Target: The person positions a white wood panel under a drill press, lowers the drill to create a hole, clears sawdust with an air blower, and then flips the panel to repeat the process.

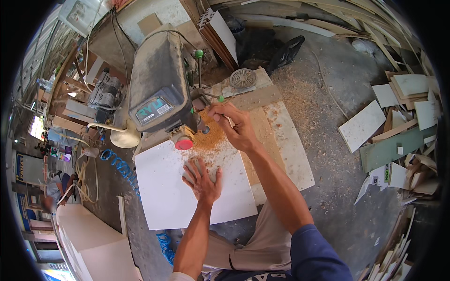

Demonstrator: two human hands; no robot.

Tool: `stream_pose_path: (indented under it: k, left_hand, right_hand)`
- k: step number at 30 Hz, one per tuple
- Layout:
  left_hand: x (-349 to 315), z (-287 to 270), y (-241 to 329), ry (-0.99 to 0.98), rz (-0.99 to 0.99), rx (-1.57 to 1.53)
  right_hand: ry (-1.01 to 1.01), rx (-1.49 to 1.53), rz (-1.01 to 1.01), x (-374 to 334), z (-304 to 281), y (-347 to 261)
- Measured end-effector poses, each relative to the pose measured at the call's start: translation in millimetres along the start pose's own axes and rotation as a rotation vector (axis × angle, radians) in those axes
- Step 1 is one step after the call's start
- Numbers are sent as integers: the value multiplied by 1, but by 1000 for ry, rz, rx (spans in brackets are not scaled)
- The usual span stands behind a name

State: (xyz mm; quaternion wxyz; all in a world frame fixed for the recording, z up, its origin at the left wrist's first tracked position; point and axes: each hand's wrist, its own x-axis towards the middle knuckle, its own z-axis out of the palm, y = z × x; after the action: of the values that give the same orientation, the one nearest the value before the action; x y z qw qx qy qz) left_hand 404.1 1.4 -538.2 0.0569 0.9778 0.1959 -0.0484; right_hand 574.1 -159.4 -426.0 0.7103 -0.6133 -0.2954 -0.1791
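Note:
A dusty drill press (157, 79) with a dark housing stands over a white board (187, 206). My left hand (202, 180) lies flat on the board, fingers spread, just in front of the red round button (183, 144). Beside the drill chuck (205, 129), my right hand (236, 124) is raised with its fingers curled round a feed lever, whose grip is mostly hidden inside the hand. Two other levers end in green knobs (199, 54). Heaped orange-brown sawdust (211, 139) surrounds the chuck and spills onto the board's far edge. The bit's tip cannot be made out.
A round grate (243, 78) sits at the table's far end. Wood offcuts (363, 125) pile up on the right. A blue coiled air hose (121, 164) runs along the left, past a lamp (125, 138). Further left, a person (58, 187) is near pale panels (96, 239).

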Motion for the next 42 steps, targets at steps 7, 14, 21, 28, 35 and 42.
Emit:
stream_pose_path:
  k: [7,14,21,28,35,42]
  left_hand:
    - [0,-1,1,9,-1,-10]
    - [1,-5,3,-36,-8,-50]
    - [2,-3,1,-35,-6,-32]
    - [1,-4,3,-21,-15,0]
    - [2,-5,3,-52,-11,-1]
    - [1,-3,2,-11,-12,8]
  right_hand:
    - [-29,38,26,-5,-1,7]
    - [-28,45,30,-6,-1,10]
    - [-45,67,44,-9,-2,11]
    - [-30,81,46,-11,0,11]
    - [-42,67,46,-11,-1,11]
    - [-43,58,54,-12,-1,11]
